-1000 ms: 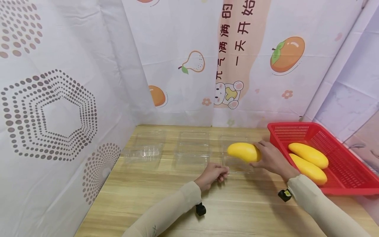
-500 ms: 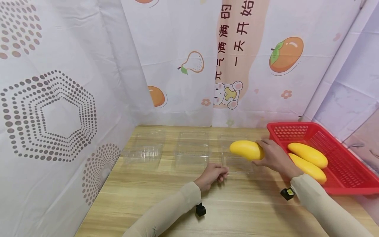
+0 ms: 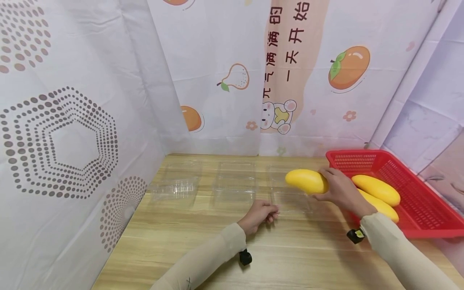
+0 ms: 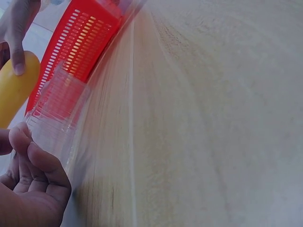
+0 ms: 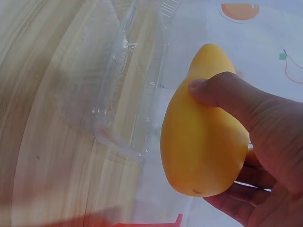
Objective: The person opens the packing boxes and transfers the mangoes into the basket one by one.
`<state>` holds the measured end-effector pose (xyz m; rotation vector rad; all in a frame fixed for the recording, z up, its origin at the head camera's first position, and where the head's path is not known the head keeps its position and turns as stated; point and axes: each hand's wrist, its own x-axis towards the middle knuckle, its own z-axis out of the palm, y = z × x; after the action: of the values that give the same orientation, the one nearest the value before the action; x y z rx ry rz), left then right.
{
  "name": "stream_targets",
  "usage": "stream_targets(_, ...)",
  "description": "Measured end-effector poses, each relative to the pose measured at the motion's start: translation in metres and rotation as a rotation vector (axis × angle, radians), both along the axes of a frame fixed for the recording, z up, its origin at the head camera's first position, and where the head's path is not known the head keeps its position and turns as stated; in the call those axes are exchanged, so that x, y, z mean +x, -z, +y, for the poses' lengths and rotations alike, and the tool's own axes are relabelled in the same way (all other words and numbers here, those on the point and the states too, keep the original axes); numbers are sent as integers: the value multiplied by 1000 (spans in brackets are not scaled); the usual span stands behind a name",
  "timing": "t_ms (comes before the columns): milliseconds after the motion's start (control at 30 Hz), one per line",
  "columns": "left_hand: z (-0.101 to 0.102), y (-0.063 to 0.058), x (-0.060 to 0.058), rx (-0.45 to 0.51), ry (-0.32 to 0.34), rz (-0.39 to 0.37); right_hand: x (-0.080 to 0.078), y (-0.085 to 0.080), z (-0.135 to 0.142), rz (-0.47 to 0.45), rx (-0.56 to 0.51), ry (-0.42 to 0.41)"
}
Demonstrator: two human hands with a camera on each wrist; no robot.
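My right hand (image 3: 342, 191) grips a yellow mango (image 3: 307, 181) in the air above the right-hand clear plastic box (image 3: 290, 203). In the right wrist view the thumb lies across the mango (image 5: 203, 146) and the fingers curl behind it. At the front left corner of that box is my left hand (image 3: 259, 215), its fingers curled and pinching the rim. The left wrist view shows the fingertips meeting at the edge of the clear box (image 4: 57, 104); the exact contact is hard to see. The box stands open, its lid folded back.
Two more clear boxes, a middle one (image 3: 235, 183) and a left one (image 3: 175, 187), stand in a row on the wooden table (image 3: 174, 241). At right a red basket (image 3: 431, 201) holds more mangoes (image 3: 377, 189). Printed cloth (image 3: 217, 121) hangs behind.
My right hand has moved a little right and up with the mango, toward the red basket. The left hand has stayed at the box's corner.
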<state>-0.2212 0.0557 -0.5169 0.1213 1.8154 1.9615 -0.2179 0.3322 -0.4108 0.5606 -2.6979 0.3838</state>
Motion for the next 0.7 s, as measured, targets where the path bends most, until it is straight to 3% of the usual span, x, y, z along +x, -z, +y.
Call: stream_targets(700,-1,0,0,10,10,-1,9,-13,20,-70,-14,111)
